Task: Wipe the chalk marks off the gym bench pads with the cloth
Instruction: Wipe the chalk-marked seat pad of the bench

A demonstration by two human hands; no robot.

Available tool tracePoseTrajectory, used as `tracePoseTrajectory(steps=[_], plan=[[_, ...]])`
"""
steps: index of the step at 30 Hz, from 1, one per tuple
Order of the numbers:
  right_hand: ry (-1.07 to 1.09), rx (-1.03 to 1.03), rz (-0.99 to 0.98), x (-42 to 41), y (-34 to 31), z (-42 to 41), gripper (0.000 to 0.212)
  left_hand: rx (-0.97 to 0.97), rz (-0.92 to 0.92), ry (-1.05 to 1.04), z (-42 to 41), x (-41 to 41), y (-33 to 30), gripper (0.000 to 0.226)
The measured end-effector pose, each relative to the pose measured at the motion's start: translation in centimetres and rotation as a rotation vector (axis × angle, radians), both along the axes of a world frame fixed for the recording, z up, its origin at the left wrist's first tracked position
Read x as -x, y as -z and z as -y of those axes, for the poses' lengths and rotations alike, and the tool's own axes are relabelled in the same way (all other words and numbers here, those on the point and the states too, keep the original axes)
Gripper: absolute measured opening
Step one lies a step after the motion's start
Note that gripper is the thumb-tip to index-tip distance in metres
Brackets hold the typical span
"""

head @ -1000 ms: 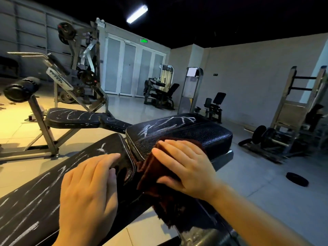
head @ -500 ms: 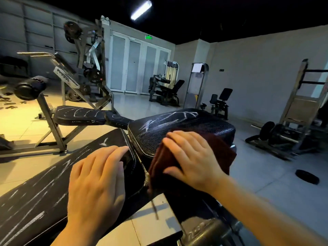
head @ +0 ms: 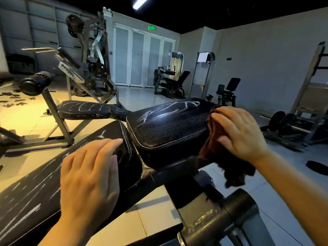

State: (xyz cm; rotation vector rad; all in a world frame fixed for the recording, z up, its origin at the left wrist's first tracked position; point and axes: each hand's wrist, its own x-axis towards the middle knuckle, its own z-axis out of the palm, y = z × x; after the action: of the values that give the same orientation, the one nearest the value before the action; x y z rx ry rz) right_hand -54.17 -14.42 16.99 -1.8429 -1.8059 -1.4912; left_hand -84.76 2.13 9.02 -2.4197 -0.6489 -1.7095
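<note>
Cloth (head: pixel 213 144) pressed against seat pad (head: pixel 168 125)

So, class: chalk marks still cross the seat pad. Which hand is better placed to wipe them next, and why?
The right hand. It already presses the dark red cloth against the seat pad beside the chalk marks. The left hand rests flat on the long back pad, without a cloth.

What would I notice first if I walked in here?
Probably the white chalk scribbles on the black seat pad in the middle. Right beside them, the right hand presses a dark red cloth against the pad's right edge, while the left hand rests on the long chalky pad nearby.
</note>
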Motion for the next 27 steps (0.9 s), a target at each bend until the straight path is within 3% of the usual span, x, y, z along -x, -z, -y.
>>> tracePoseTrajectory(steps=[5, 11, 17, 27], plan=[[0.047, -0.091, -0.082, 0.8, 0.9, -0.1, 0.063, -0.062, 0.027, -0.028, 0.0, -0.2, 0.2, 0.033], [-0.112, -0.098, -0.008, 9.1, 3.4, -5.2, 0.061, -0.079, 0.073, -0.027, -0.1, -0.3, 0.3, 0.03], [-0.09, 0.054, 0.092, 15.2, 4.3, -8.2, 0.049, -0.008, 0.138, 0.065, 0.0, 0.0, 0.4, 0.029], [-0.16, 0.078, 0.108, 11.0, 4.6, -5.3, 0.05, 0.104, 0.2, 0.181, -0.3, 0.4, 0.3, 0.03]])
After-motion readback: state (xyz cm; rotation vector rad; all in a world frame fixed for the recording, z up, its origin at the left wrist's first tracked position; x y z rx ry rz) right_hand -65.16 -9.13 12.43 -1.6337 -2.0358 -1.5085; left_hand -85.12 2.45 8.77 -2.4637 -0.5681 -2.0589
